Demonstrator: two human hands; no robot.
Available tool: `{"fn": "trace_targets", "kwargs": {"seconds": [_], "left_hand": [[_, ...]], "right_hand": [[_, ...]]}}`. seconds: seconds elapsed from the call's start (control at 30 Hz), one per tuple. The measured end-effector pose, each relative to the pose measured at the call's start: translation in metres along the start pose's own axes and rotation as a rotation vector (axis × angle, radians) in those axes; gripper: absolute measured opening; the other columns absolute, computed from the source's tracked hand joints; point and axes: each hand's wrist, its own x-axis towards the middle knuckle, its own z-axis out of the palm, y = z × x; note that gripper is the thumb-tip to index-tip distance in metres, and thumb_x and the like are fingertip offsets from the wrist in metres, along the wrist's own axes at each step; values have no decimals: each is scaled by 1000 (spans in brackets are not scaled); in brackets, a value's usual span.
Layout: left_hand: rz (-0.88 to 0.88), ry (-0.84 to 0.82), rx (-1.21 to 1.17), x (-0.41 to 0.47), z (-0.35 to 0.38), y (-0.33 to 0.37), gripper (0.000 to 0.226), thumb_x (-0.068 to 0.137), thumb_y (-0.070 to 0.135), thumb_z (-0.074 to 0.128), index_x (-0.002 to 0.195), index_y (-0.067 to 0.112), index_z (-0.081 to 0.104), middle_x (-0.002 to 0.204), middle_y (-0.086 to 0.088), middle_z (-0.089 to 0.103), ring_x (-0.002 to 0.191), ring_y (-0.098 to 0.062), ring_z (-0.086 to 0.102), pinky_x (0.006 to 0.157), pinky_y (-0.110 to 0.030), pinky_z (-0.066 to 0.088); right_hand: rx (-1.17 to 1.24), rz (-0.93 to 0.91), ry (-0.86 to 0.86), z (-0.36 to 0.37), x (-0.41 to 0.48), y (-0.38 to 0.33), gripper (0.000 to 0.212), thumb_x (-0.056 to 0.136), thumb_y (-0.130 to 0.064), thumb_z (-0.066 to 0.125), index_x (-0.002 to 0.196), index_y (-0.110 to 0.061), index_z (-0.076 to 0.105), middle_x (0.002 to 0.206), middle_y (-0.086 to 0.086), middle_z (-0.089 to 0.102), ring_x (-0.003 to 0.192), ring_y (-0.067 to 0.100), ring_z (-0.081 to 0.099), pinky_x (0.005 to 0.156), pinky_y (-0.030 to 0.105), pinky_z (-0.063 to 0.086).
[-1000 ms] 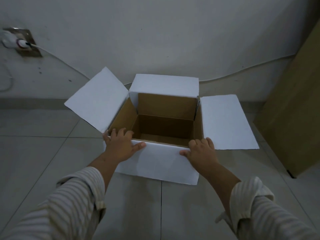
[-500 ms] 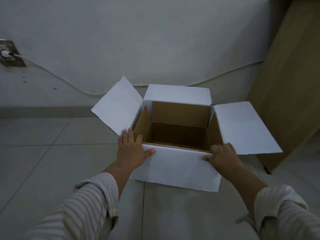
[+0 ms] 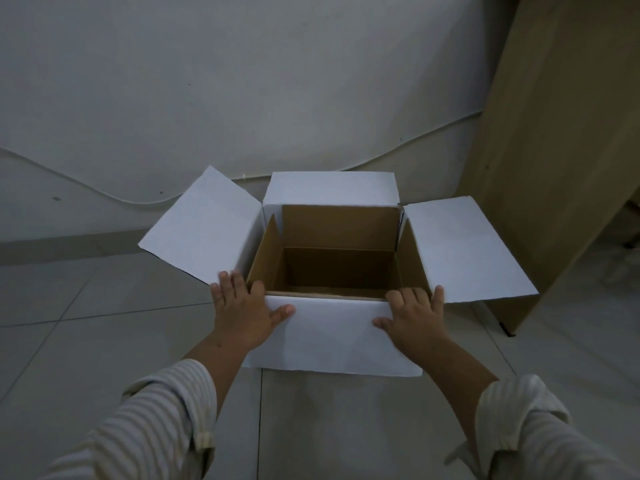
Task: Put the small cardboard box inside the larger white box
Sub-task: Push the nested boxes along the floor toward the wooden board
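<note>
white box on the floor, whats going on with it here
A person in a striped shirt has both hands flat on the near flap of the white box: the left hand at its left corner, the right hand at its right. All four flaps are folded open, and the brown inside looks empty. No small cardboard box is in view, so nothing has gone in yet.

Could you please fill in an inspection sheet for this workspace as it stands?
Surface: tiled floor, pale.
Job's things: white box on the floor, four flaps open, brown inside, nothing seen in it; small cardboard box not seen.
Clutter: nothing seen.
Hands: left hand and right hand flat on the near flap, fingers spread.
Cables: white cable along the wall.
Surroundings: wooden panel right; striped sleeves.
</note>
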Motion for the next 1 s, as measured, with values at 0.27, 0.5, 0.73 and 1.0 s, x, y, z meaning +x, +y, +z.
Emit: {"fn": "trace_targets", "kwargs": {"seconds": [0.27,0.5,0.73,1.0], "left_hand": [[14,-6,-52,4,2,54,73,89,68,25,135,14,41,160,-26,8,147,-46,-6,119,-55,-2],[4,102,-29,10,5,63,85,85,73,24,151,20,17,161,-20,9,149,-41,-2,118,-56,-3],[-16,117,-26,13,13,78,80,83,75,26,129,14,48,161,-20,11,148,-42,-5,115,-63,1],[13,128,-73,27,18,134,69,88,68,27,119,13,54,161,-23,10,148,-42,-7,116,-60,-1]], "right_hand": [[-16,27,7,-6,24,53,48,89,-56,45,120,-20,50,121,4,59,120,26,50,117,56,9],[5,119,18,-12,29,51,45,90,-45,51,126,-18,46,134,8,50,132,30,39,116,58,10],[56,127,53,-9,32,37,47,87,-14,55,132,-23,40,136,6,47,134,28,33,112,67,17],[35,133,60,-14,57,98,43,89,-13,52,130,-22,43,133,7,49,132,30,37,112,67,18]]}}
